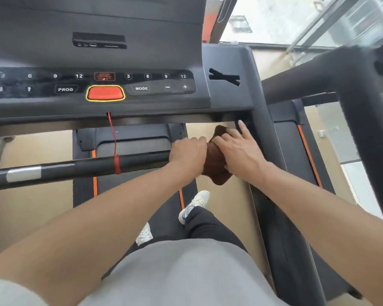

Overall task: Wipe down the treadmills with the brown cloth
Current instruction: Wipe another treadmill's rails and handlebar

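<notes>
Both hands meet at the right end of a treadmill's black crossbar [80, 166], where the brown cloth [216, 164] is draped over the bar between them. The left hand [187, 154] curls its fingers over the bar and the cloth's near edge, knuckles up; the right hand [237, 149] lies on the cloth with fingers spread, the forefinger pointing up toward the dark upright [265, 133] beside it. One corner of the cloth hangs below the bar, another sticks up behind the right hand's fingers. Both forearms are bare and reach forward from the lower corners of the view. A red cord [113, 138] drops from the console [97, 85] and is wound around the bar. On the console, white markings read 3, 6, 9, 12 twice in a row, with "PROG", "MODE", minus and plus signs and two arrows below; a red-lettered key at centre begins "STOP", its second line too blurred to read. A red button [105, 93] ringed in yellow sits under it. Below the bar lies the running belt [128, 146] with orange side stripes, and two white shoes [196, 203] stand at its right edge. A second treadmill [296, 138] stands to the right.
</notes>
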`<state>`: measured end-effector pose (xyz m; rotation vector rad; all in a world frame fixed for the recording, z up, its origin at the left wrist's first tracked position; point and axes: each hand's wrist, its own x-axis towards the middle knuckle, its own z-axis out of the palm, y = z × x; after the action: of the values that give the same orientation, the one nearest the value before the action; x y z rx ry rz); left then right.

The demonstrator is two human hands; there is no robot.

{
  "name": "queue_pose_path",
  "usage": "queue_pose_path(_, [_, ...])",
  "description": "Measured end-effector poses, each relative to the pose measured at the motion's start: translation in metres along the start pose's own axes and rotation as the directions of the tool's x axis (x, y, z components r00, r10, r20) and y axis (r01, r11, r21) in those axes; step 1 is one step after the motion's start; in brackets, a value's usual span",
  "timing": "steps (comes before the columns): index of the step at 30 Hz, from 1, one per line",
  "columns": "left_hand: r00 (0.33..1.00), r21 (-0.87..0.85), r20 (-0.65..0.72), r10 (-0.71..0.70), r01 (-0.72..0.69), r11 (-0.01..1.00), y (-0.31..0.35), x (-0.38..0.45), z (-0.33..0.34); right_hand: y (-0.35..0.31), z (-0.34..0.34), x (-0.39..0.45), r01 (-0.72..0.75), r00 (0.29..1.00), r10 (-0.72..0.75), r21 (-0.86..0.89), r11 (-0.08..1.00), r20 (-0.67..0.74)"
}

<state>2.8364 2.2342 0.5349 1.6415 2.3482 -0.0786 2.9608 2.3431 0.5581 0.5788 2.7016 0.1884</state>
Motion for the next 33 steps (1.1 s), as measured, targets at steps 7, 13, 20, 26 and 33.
queue_pose_path(7, [0.986, -0.115, -0.065, 0.153, -0.159, 0.980, 0.061, 0.031, -0.003, 0.039, 0.006, -0.049, -0.092, 0.995, 0.097, 0.144, 0.985, -0.023])
queue_pose_path(13, [0.969, 0.072, -0.144, 0.201, -0.192, 0.979, -0.005, 0.002, 0.012, 0.005, 0.017, -0.031, -0.135, 0.982, 0.163, 0.246, 0.960, -0.097])
queue_pose_path(20, [0.989, 0.098, -0.102, 0.107, -0.097, 0.990, -0.036, -0.020, 0.010, -0.019, 0.000, -0.007, -0.045, 0.995, 0.077, 0.392, 0.919, -0.066])
queue_pose_path(26, [0.993, 0.102, -0.121, 0.015, -0.003, 0.995, -0.077, -0.048, 0.015, -0.044, -0.005, 0.004, -0.080, 0.977, 0.192, 0.674, 0.734, -0.094])
queue_pose_path(33, [0.988, 0.084, -0.150, -0.039, 0.052, 0.995, -0.107, -0.071, 0.023, -0.046, -0.002, 0.005, -0.494, 0.798, 0.590, 0.429, 0.757, -0.124])
